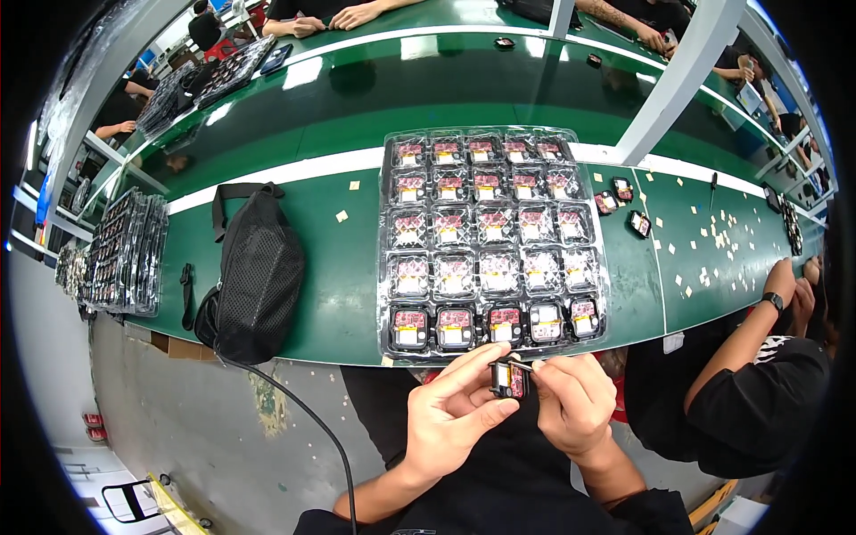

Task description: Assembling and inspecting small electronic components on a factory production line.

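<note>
My left hand (pixel 453 412) grips a small black square electronic module (pixel 508 381) between thumb and fingers, just off the bench's near edge. A red circuit board and a white patch show inside its casing. My right hand (pixel 575 399) is closed beside it, pinching a thin dark tool (pixel 521 364) whose end meets the module's upper edge; its exact kind is too small to tell. Just beyond both hands lies a clear plastic tray (pixel 385 241), its pockets filled with rows of similar modules (pixel 455 328).
Left of the tray sits a black mesh bag (pixel 259 276), with stacked trays (pixel 129 254) farther left. Loose modules (pixel 638 223) and scattered pale squares (pixel 716 234) lie right. A grey post (pixel 678 85) rises behind. A co-worker's arm (pixel 744 334) is at right; others sit opposite.
</note>
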{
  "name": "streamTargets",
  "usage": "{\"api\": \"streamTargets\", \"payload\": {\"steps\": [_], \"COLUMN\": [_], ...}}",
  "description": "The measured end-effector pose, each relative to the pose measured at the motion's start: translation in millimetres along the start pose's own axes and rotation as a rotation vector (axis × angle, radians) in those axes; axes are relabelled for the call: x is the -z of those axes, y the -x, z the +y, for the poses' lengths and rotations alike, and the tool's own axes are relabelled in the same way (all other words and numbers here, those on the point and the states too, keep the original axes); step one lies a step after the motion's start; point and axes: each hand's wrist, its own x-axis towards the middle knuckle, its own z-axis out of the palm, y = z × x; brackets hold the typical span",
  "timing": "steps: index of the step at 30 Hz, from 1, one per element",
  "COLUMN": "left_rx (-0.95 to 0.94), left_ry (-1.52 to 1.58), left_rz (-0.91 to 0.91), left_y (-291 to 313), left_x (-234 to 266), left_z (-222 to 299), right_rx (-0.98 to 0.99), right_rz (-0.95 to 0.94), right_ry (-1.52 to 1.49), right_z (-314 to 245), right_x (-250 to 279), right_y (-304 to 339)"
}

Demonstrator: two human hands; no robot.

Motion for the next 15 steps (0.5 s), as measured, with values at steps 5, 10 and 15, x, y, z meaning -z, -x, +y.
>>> {"api": "streamTargets", "payload": {"steps": [5,10,15], "left_rx": [-0.014,-0.167,-0.406], "left_ry": [0.019,0.007,-0.252], "left_rz": [-0.02,-0.043,0.076], "left_y": [0.2,-0.9,-17.0], "left_x": [7.0,16.6,26.3], "left_z": [-3.4,7.5,24.3], "right_rx": [0.016,-0.206,-0.482], "right_rz": [-0.085,0.055,0.277], "right_ry": [0.023,-0.053,-0.056], "right_z": [1.0,27.5,73.7], "right_x": [7.4,18.3,30.1], "right_y": [-8.0,-14.7,-14.6]}}
